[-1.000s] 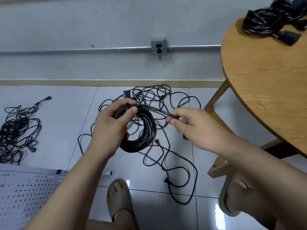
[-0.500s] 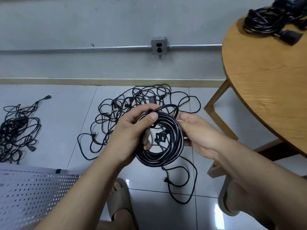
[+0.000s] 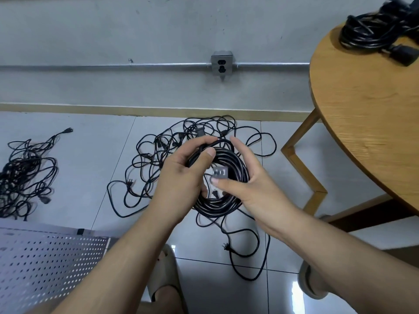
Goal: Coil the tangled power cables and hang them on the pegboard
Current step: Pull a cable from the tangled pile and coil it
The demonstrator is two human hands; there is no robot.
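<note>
Your left hand [image 3: 181, 175] grips the coiled cable [image 3: 217, 206] at its top. Your right hand [image 3: 256, 189] clasps its right side, thumb by the connector [image 3: 219, 173]. The coil is held above the floor tangle [image 3: 200, 132].

Floor layout around the tangled heap of black cables [image 3: 158, 155]
Behind it, metal wall socket [image 3: 221, 64]; left, second black cable tangle [image 3: 22, 175]; nearer-left, perforated metal pegboard [image 3: 45, 264]; right, round wooden tabletop [image 3: 367, 132] carrying a black cable bundle [image 3: 362, 35].

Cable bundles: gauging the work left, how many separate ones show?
4: coil in the left hand, floor tangle behind it, floor tangle far left, bundle on the table. More may be hidden.
</note>
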